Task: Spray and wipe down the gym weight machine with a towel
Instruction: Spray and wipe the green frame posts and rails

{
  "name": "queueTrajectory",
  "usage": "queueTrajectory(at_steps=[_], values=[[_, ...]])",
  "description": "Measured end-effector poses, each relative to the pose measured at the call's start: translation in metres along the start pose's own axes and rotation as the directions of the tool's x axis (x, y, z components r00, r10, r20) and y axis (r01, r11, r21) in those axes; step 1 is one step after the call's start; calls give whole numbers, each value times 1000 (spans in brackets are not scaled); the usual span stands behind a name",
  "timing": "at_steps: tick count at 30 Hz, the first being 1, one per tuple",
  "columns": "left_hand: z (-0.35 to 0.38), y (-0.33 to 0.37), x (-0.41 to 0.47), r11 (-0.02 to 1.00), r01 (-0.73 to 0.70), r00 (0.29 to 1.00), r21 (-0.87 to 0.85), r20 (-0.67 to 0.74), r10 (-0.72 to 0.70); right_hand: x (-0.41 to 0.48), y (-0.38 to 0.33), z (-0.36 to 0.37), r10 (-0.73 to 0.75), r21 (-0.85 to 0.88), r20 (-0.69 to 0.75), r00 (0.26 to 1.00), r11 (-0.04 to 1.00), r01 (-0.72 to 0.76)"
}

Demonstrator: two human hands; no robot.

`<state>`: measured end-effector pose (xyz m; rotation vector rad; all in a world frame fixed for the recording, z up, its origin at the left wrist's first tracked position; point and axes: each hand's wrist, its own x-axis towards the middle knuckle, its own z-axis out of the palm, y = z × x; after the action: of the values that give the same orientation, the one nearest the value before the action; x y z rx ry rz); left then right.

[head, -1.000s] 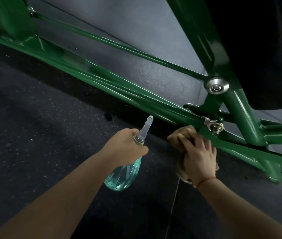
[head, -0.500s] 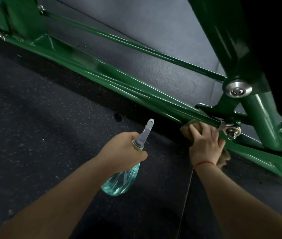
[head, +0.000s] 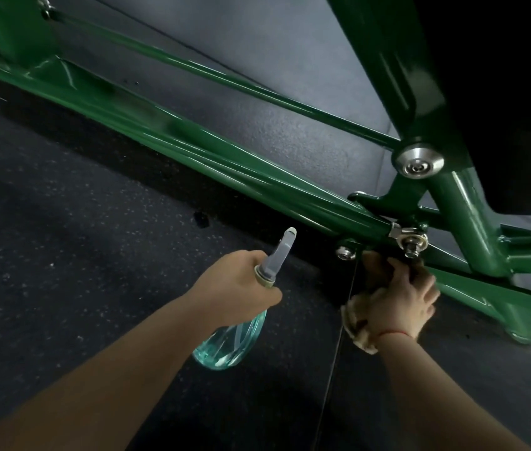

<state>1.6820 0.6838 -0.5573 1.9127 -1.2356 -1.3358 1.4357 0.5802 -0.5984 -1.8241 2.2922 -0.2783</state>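
The person's left hand (head: 241, 281) is curled around the neck of a clear, blue-green spray bottle (head: 231, 346), whose grey nozzle points up toward the green weight machine (head: 192, 141). The bottle's body hangs below the fist, above the dark speckled floor (head: 62, 222). The right hand (head: 400, 301), with a red cord (head: 394, 333) at its wrist, grips a tan towel (head: 356, 323) and presses it against the underside of the low frame bar, just below a steel bolt (head: 415, 244). Part of the towel trails beneath the palm.
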Motion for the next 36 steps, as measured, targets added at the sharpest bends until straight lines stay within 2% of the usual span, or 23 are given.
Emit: queueTrajectory(at_steps=[3,5,8,11,14,17,19,23,24,26,28,32,36], values=[[1,4,-2,1000,19,1000,-4,-20,-19,-3,-19,11,-90,-23,143,986,995,94],[-1,9,-6,999,43,998,9,-46,-43,-5,-31,18,-125,66,163,979,991,116],[-12,16,-19,995,95,987,33,-130,-90,-5,-50,13,-109,215,198,974,974,65],[-24,24,-32,988,143,965,57,-229,-127,-14,-77,9,-253,281,238,938,942,182],[-34,39,-51,982,185,916,-48,-354,-190,-33,-123,5,-385,375,281,879,887,269],[-44,62,-74,959,217,835,-183,-475,-280,-62,-174,-12,-530,563,287,798,767,306],[-51,73,-89,948,249,792,-200,-521,-318,-78,-198,-28,-617,628,279,736,697,346],[-72,89,-116,923,297,692,-244,-611,-384,-90,-225,-66,-738,711,161,655,547,441],[-78,90,-119,920,298,689,-253,-610,-391,-86,-227,-72,-760,720,105,642,503,477],[-89,86,-120,922,313,714,-229,-584,-387,-74,-225,-79,-774,690,-24,633,446,570],[-95,79,-114,931,326,763,-163,-537,-361,-57,-217,-77,-743,616,-105,661,473,629],[-103,57,-88,953,301,863,-43,-412,-291,-21,-198,-71,-673,465,20,739,661,589],[-107,37,-62,947,304,905,103,-341,-253,5,-186,-77,-667,320,103,738,724,610]])
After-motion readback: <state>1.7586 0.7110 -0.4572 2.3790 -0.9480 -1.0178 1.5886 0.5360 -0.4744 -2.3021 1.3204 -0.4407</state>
